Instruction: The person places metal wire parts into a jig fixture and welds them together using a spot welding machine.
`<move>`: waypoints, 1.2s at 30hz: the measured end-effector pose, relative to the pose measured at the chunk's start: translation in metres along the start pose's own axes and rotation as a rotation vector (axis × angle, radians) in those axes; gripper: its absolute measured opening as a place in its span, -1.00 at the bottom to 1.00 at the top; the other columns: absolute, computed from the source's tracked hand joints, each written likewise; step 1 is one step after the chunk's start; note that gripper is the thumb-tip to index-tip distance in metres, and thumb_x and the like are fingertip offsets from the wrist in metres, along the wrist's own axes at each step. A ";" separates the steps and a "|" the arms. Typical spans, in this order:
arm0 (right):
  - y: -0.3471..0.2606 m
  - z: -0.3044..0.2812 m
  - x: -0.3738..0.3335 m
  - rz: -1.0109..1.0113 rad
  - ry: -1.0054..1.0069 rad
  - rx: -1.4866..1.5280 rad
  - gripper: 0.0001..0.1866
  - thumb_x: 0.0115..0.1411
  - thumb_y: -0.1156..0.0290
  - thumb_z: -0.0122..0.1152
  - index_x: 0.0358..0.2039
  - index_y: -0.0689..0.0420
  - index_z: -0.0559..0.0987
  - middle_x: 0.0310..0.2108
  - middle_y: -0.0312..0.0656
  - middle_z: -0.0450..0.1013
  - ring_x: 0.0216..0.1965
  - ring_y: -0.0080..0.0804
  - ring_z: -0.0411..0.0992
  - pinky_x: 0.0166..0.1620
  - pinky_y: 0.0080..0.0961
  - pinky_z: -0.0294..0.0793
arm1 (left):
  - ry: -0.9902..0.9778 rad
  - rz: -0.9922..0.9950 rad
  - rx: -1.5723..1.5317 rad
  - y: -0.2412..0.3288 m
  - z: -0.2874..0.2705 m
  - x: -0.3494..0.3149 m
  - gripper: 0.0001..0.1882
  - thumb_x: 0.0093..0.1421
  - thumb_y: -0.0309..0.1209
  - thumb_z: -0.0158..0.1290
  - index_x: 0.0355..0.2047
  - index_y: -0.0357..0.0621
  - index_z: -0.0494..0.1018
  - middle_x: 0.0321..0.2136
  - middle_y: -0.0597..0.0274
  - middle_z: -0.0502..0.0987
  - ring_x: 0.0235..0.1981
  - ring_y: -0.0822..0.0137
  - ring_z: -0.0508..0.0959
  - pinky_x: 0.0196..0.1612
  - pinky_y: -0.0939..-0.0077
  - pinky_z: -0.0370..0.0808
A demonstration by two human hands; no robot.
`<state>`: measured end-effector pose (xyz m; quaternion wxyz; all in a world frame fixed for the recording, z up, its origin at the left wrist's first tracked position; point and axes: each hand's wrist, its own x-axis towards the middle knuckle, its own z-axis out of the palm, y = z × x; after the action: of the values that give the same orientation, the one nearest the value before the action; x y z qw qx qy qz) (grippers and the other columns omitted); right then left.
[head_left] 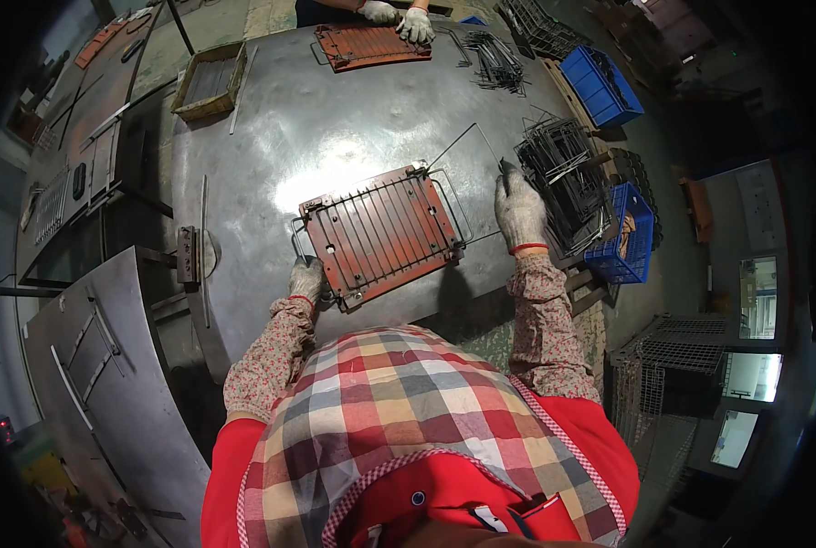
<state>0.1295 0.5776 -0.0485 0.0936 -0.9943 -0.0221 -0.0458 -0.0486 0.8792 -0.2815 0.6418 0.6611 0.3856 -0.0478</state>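
A reddish-brown jig plate (pixel 380 233) lies slightly turned on the metal table before me, with several parallel wires laid across it. Bent wire loops stick out at its left and right sides. My left hand (pixel 306 279), in a pale glove with dark fingertips, is closed at the plate's near left edge, on the left wire loop (pixel 295 239). To the right of the plate, my gloved right hand (pixel 521 212) is closed around a thin bent wire frame (pixel 474 125). That frame reaches toward the plate's far right corner; its part under the hand is hidden.
A pile of black bent wires (pixel 558 178) lies at the right, beside a blue crate (pixel 629 233). Across the table, a co-worker's gloved hands (pixel 415 26) rest at a second jig plate (pixel 371 47). A tray (pixel 210 82) of rods stands far left.
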 end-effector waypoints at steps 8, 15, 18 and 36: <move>-0.038 0.003 -0.018 -0.013 -0.065 0.032 -0.62 0.26 0.19 -0.11 0.06 -0.02 0.39 -0.30 0.09 0.51 -0.25 0.11 0.49 -0.16 -0.04 0.46 | -0.045 -0.047 -0.074 0.008 0.001 -0.007 -0.79 0.22 -0.31 -0.05 -0.28 -0.21 0.30 -0.64 0.18 0.38 -0.77 0.28 0.40 -0.75 0.34 0.37; -0.040 0.011 -0.022 -0.073 -0.023 0.173 -0.63 0.25 0.23 -0.09 0.05 0.01 0.39 -0.31 0.09 0.51 -0.26 0.10 0.49 -0.16 -0.08 0.46 | -0.062 -0.024 -0.040 0.011 0.001 -0.007 -0.79 0.22 -0.32 -0.05 -0.28 -0.22 0.30 -0.66 0.17 0.38 -0.76 0.28 0.41 -0.74 0.34 0.37; -0.052 0.012 -0.026 -0.087 -0.068 0.239 -0.64 0.27 0.24 -0.10 0.05 0.01 0.39 -0.25 0.11 0.49 -0.19 0.13 0.46 -0.12 -0.10 0.43 | -0.085 -0.015 -0.055 0.006 -0.001 -0.001 -0.79 0.21 -0.32 -0.04 -0.29 -0.22 0.31 -0.66 0.17 0.38 -0.76 0.28 0.41 -0.74 0.33 0.37; 0.034 0.097 -0.081 0.250 -0.721 0.908 -0.59 0.29 0.20 -0.01 -0.02 0.27 0.45 -0.31 -0.16 0.50 -0.34 -0.47 0.45 -0.22 -0.55 0.45 | -0.150 -0.086 -0.046 0.027 -0.030 -0.046 -0.59 0.18 -0.18 0.01 -0.12 -0.26 0.36 -0.57 0.21 0.44 -0.68 0.36 0.45 -0.65 0.44 0.42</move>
<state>0.0588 0.5598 -0.1569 0.5010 -0.8027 0.0476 0.3202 -0.0783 0.8885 -0.2284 0.6813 0.6237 0.3653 -0.1159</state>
